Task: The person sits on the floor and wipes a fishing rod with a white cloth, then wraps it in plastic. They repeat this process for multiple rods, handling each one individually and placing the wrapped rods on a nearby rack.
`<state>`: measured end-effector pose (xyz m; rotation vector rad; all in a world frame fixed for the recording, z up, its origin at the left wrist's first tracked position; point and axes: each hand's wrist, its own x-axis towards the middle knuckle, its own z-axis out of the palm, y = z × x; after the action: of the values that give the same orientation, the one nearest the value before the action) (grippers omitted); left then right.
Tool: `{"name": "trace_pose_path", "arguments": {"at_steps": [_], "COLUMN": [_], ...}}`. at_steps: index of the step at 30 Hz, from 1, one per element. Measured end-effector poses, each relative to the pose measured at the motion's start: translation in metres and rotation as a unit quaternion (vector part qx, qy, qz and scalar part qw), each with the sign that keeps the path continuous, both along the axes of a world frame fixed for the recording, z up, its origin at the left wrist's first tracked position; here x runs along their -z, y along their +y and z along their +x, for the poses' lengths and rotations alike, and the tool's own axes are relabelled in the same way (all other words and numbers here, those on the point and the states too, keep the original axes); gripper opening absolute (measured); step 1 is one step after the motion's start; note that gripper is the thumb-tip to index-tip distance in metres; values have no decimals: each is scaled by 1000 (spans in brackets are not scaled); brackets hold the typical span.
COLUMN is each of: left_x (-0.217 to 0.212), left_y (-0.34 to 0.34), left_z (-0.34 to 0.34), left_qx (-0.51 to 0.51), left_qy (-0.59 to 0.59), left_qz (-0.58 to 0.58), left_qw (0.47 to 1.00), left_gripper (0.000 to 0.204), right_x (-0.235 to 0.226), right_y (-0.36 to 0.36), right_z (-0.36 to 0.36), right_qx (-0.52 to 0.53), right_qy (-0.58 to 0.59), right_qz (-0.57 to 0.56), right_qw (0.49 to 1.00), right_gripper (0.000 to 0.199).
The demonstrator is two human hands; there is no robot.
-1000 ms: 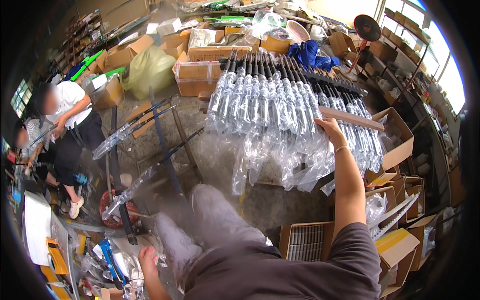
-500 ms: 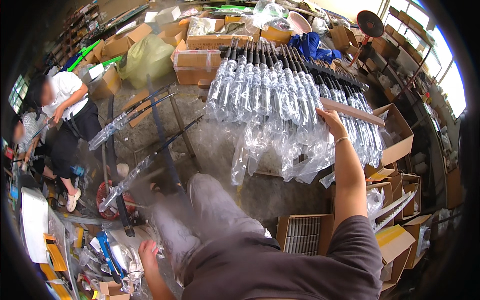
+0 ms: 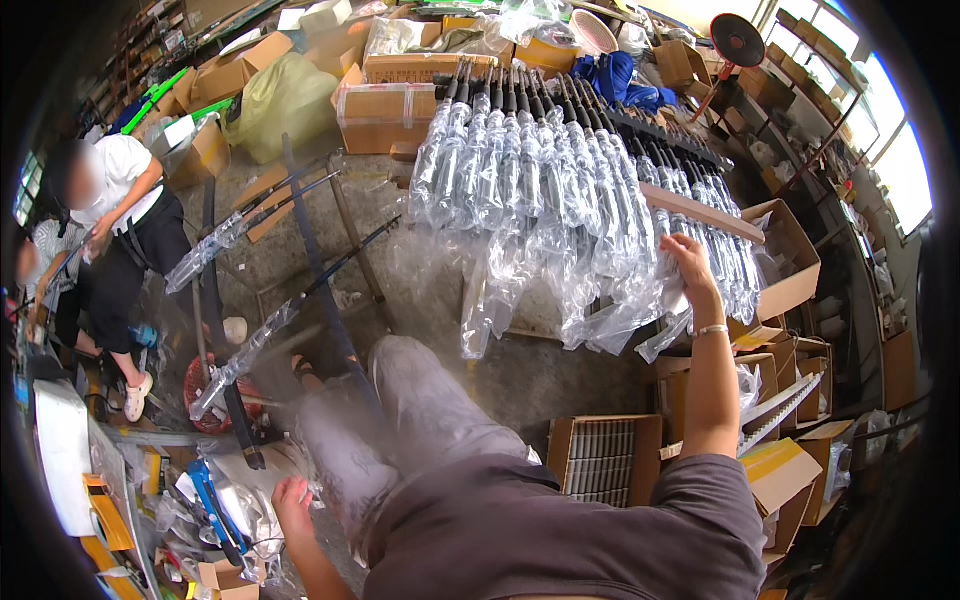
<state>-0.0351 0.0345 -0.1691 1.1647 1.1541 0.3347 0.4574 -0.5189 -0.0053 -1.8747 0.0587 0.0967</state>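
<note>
A long row of rods with dark handles in clear plastic sleeves (image 3: 540, 170), looking like fishing rods, lies side by side in front of me. My right hand (image 3: 686, 268) is over the right part of the row, beside a brown wooden bar (image 3: 705, 212). Its fingers are bent and a little apart, with no rod seen in them; whether the fingertips touch the plastic I cannot tell. Low by my left thigh hangs my left hand (image 3: 293, 503), empty, its fingers loosely bent. To the left, a few sleeved rods (image 3: 245, 360) rest across dark padded rails (image 3: 325, 270).
Two people (image 3: 130, 210) are at the far left, one holding a thin rod. Cardboard boxes (image 3: 385, 118) stand behind the row, and an open carton of grey tubes (image 3: 603, 462) is near my right side. A red basket (image 3: 207, 385) sits under the left rails. A fan (image 3: 738, 43) stands far right.
My right hand has left the sleeve beside the wooden bar's left end and shifted right and slightly down. My left hand stays by my thigh. The view has tilted slightly.
</note>
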Motion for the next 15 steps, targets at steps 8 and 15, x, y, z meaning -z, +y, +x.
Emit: {"name": "trace_pose_path", "arguments": {"at_steps": [8,15], "left_x": [-2,18], "left_y": [11,2], "left_z": [32,32], "left_qx": [32,-31], "left_qy": [-42,-65], "left_qz": [10,123], "left_qw": [999,990], "left_gripper": [13,14], "right_x": [12,26], "right_y": [74,145], "right_z": [-54,-91], "right_qx": [-177,-311], "right_qy": [5,74], "right_qz": [3,-35], "right_qw": [984,947], "right_gripper": [26,30]}}
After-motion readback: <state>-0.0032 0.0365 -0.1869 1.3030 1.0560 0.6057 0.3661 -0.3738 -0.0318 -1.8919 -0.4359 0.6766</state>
